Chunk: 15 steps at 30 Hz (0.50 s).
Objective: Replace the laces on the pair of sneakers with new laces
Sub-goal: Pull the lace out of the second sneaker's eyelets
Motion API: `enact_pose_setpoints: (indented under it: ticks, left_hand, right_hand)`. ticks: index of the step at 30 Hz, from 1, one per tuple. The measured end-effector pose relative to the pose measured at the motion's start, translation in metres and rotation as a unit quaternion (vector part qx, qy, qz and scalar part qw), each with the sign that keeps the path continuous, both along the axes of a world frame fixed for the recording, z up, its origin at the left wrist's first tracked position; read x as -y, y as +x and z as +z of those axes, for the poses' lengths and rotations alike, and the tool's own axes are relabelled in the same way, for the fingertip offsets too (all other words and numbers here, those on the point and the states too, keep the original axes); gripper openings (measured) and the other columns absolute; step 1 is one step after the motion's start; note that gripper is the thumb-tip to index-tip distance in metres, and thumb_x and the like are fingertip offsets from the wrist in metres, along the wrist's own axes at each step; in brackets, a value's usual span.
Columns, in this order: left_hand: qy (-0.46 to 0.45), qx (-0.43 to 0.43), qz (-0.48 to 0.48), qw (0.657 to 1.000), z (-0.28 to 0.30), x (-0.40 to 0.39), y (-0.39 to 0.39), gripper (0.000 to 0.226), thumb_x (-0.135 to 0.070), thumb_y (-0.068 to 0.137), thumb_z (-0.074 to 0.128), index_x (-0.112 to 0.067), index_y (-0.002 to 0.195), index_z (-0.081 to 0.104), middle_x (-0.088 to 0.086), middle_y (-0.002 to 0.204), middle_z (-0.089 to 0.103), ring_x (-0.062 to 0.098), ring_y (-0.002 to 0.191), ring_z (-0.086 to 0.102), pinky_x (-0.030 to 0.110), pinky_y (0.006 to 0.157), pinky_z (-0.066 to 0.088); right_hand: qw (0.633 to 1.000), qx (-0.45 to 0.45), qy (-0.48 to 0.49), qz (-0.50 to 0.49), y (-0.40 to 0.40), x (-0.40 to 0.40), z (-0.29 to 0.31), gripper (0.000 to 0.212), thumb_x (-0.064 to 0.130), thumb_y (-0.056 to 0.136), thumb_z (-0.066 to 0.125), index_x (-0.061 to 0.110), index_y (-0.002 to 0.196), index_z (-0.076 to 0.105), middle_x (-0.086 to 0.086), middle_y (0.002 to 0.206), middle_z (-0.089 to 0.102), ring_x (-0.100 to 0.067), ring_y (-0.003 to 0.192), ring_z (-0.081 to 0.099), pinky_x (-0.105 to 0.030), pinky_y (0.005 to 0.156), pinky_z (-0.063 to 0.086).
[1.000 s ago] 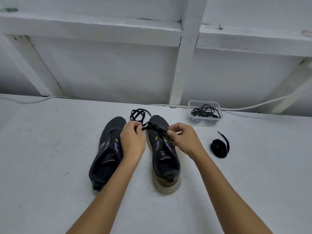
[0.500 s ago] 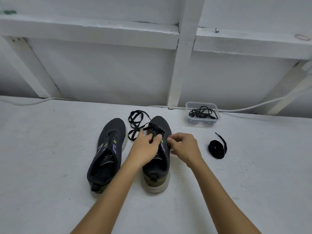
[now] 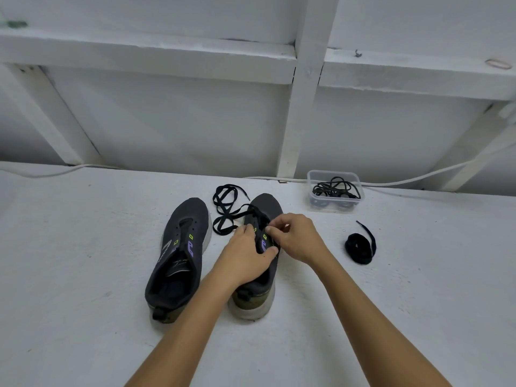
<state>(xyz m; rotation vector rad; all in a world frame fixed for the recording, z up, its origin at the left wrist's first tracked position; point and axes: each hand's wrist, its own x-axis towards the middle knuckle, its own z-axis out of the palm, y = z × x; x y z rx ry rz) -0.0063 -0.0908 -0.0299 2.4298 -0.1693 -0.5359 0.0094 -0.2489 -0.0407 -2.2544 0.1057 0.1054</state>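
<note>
At the centre of the frame we see both hands on the right-hand dark grey mesh sneaker [image 3: 266, 208] — our left hand [image 3: 245, 258] curls round its upper from the left, thumb across the tongue, while our right hand [image 3: 300, 238] pinches the flat black lace [image 3: 224, 210] at an eyelet. The rest of that lace trails off in loops toward the upper centre. The left-hand dark grey sneaker [image 3: 178, 255] lies unlaced just beside. A coiled black lace [image 3: 360, 247] sits to the right, and a clear plastic tub of black laces [image 3: 333, 191] stands at the far edge of the white tabletop [image 3: 83, 275].
</note>
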Motion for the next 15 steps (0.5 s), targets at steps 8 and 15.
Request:
enact_pose_setpoints:
  ticks: [8, 15]
  left_hand:
    - [-0.009, 0.017, 0.012, 1.000, 0.000, 0.003, -0.002, 0.070, -0.046, 0.096, 0.055, -0.009, 0.151, 0.032, 0.005, 0.154, 0.033, 0.023, 0.136, 0.040, 0.035, 0.109, 0.039]
    - [-0.018, 0.002, 0.005, 1.000, -0.001, 0.002, -0.002, 0.086, -0.047, 0.097, 0.052, -0.014, 0.160, 0.004, 0.004, 0.169, 0.002, 0.023, 0.153, 0.017, 0.037, 0.121, 0.024]
  right_hand:
    - [0.998, 0.061, -0.006, -0.018, 0.009, 0.001, 0.010, 0.010, 0.026, 0.099, 0.058, 0.021, 0.090, 0.061, 0.005, 0.089, 0.067, -0.018, 0.079, 0.068, -0.036, 0.073, 0.056]
    - [0.999, -0.008, 0.034, -0.017, -0.003, 0.002, 0.001, 0.016, 0.035, 0.087, 0.077, 0.021, 0.095, 0.076, 0.011, 0.085, 0.071, -0.005, 0.075, 0.066, -0.025, 0.071, 0.056]
